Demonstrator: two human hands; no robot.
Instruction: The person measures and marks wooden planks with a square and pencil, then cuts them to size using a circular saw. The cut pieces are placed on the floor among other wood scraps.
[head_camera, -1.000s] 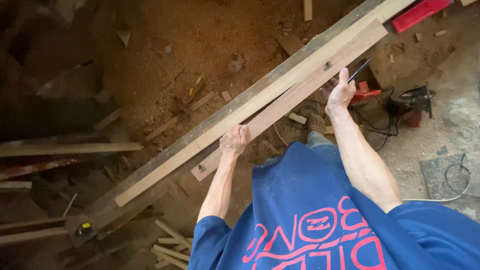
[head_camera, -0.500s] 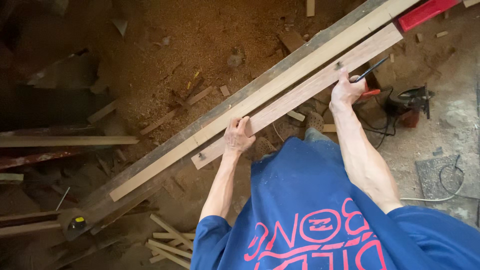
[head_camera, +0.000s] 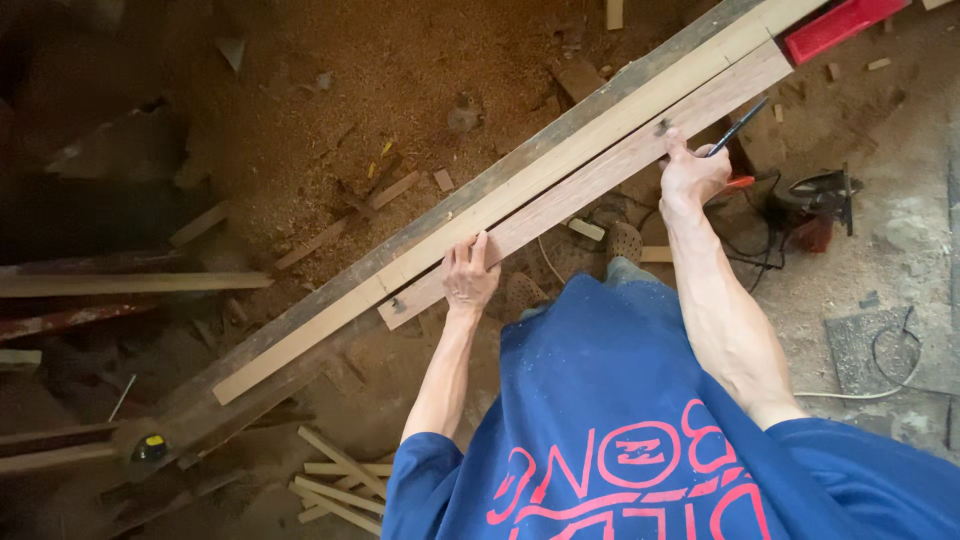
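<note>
Two long wooden boards lie side by side on a dark plank bench, running diagonally from lower left to upper right. My left hand (head_camera: 468, 275) presses flat on the nearer, reddish board (head_camera: 590, 180) close to its lower end. My right hand (head_camera: 692, 172) rests on the same board further up and grips a dark pencil (head_camera: 738, 126) that points up and to the right. The paler board (head_camera: 520, 195) lies just beyond, touching the reddish one. My blue shirt fills the lower right.
A red bar (head_camera: 840, 25) sits at the boards' upper end. A power tool (head_camera: 815, 200) with cables lies on the floor at right. Sawdust and wood offcuts (head_camera: 335, 485) cover the floor; a yellow-and-black tape measure (head_camera: 150, 447) sits at lower left. Planks (head_camera: 130, 283) lie at left.
Both hands have stayed on the reddish board, and the board has slid a little along its length toward the lower left. The view has shifted slightly.
</note>
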